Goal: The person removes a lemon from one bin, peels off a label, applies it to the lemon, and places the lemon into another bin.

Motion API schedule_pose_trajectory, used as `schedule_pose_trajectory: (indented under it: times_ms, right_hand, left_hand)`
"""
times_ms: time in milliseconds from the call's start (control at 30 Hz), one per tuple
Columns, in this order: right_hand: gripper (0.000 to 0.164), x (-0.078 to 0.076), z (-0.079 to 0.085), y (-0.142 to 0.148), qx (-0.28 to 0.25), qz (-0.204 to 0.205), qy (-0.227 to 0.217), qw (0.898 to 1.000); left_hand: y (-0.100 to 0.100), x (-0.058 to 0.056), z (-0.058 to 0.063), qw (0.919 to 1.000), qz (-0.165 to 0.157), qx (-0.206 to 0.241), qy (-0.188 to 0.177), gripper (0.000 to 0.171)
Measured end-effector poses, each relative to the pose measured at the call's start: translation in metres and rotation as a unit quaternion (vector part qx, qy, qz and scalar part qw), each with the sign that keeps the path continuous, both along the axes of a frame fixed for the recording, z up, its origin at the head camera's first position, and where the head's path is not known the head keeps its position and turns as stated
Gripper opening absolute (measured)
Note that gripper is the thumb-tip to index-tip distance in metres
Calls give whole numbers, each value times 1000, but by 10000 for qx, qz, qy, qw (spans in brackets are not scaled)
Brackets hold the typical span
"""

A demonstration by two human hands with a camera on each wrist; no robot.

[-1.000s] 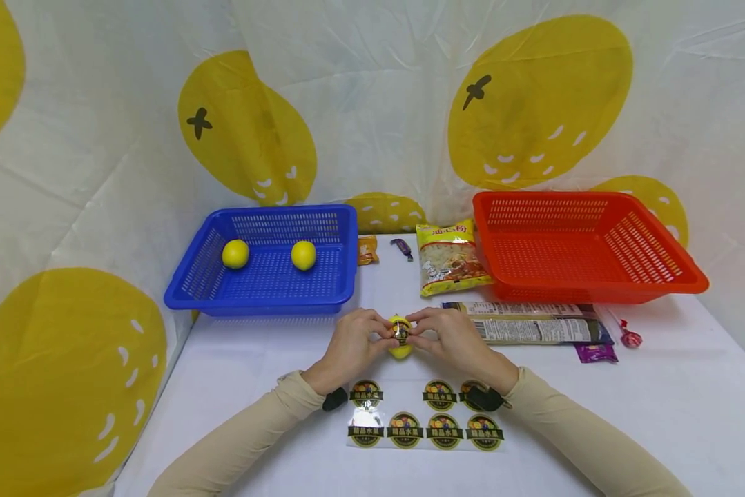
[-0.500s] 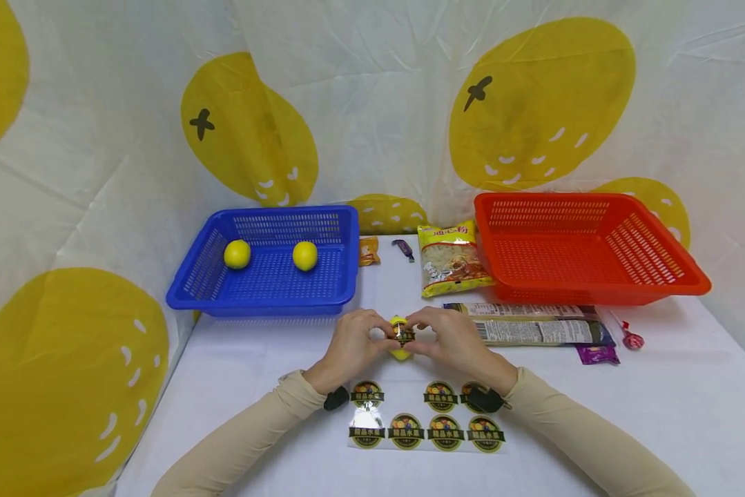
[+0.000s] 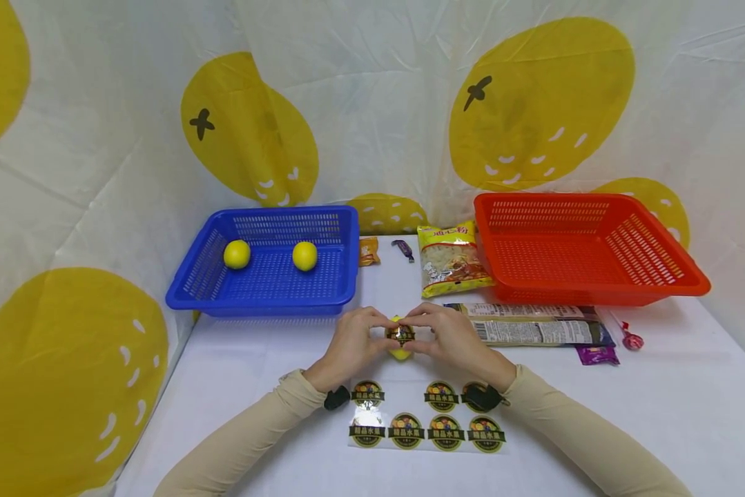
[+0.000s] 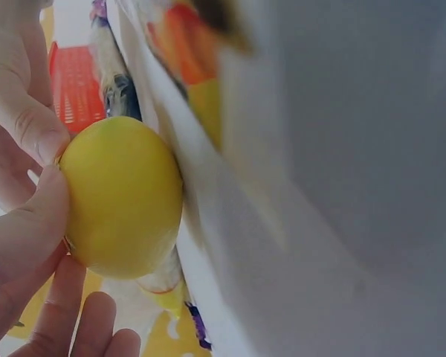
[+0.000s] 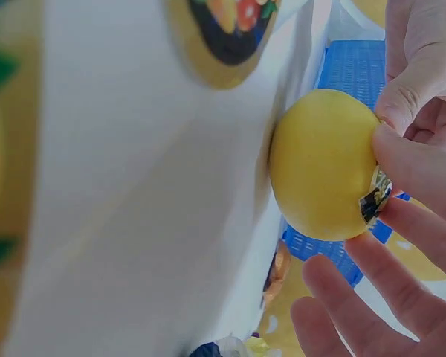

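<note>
A yellow lemon point(image 3: 400, 355) rests on the white cloth between the two hands, with a round dark fruit sticker point(image 3: 400, 334) on its upper face. The left hand point(image 3: 355, 338) grips the lemon from the left, thumb and index finger at the sticker's edge. From the right, the right hand point(image 3: 451, 338) holds it the same way, its thumb near the left thumb. Part of the sticker shows in the right wrist view along the side of the lemon point(image 5: 323, 167). Nearer the body lies a clear sheet point(image 3: 403, 400) bearing several more stickers.
A blue basket point(image 3: 260, 304) with two lemons stands at the back left, a red basket point(image 3: 596, 291) at the back right. Between them lie a yellow food bag point(image 3: 453, 266) and small candies. Long packets point(image 3: 534, 330), a lollipop point(image 3: 632, 339) and a purple candy point(image 3: 598, 355) lie right.
The index fingers and thumbs have spread apart around the sticker, thumbs toward its lower edge and index fingers toward its top. The lemon stays in about the same place.
</note>
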State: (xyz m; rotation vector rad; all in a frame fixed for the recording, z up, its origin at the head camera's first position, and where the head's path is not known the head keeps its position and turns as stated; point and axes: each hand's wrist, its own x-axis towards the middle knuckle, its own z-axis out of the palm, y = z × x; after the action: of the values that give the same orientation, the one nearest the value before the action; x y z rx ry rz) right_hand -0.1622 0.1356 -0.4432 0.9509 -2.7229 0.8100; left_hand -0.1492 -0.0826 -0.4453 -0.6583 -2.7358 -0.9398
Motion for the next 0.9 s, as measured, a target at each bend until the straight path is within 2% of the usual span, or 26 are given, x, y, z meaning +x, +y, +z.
schedule_pose_trajectory:
  times_ms: [200, 500, 667, 900]
  right_hand:
    - [41, -1, 0, 0, 17, 33, 79, 10000]
    - [37, 0, -1, 1, -77, -249, -9, 9997]
    - [31, 1, -3, 1, -17, -246, 26, 9997]
    - [32, 2, -3, 1, 80, -242, -36, 9997]
  left_hand:
    - [0, 0, 2, 9999, 43, -84, -103, 33]
    - [1, 0, 1, 9997, 80, -221, -108, 35]
    - [1, 1, 1, 9992, 81, -356, -145, 40]
    - [1, 1, 2, 9990, 79, -372, -241, 39]
